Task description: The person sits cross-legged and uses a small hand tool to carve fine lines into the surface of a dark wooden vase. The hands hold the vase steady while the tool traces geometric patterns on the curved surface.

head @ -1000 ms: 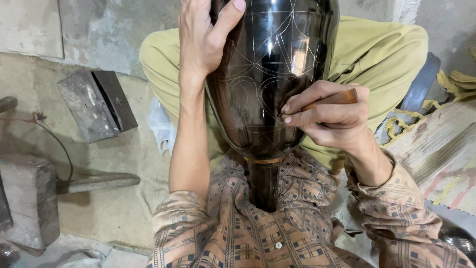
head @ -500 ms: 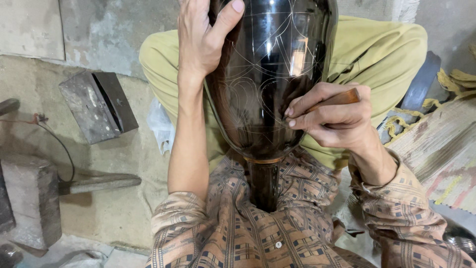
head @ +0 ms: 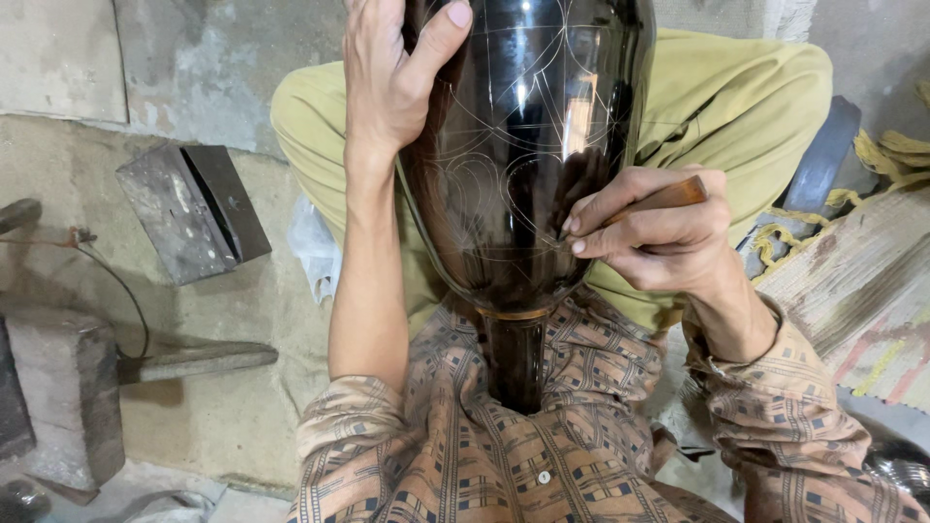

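The person is sitting with a glossy black vase [head: 523, 165] lying across the lap, its narrow neck pointing toward the plaid shirt [head: 504, 455] and its body resting against the olive-green trousers [head: 736, 107]. The left hand [head: 392, 82] is gripping the vase's far left side, thumb pressing on the dark surface and fingers wrapping round behind it. The right hand [head: 659, 232] is resting against the vase's right side, its fingers pinching together on a wood-handled tool [head: 668, 197] whose tip is touching the surface among thin scratched lines. To the left, a grey metal block [head: 194, 208] is lying on the concrete floor [head: 223, 407]. To the right, a woven mat [head: 852, 291] is lying beside the knee.
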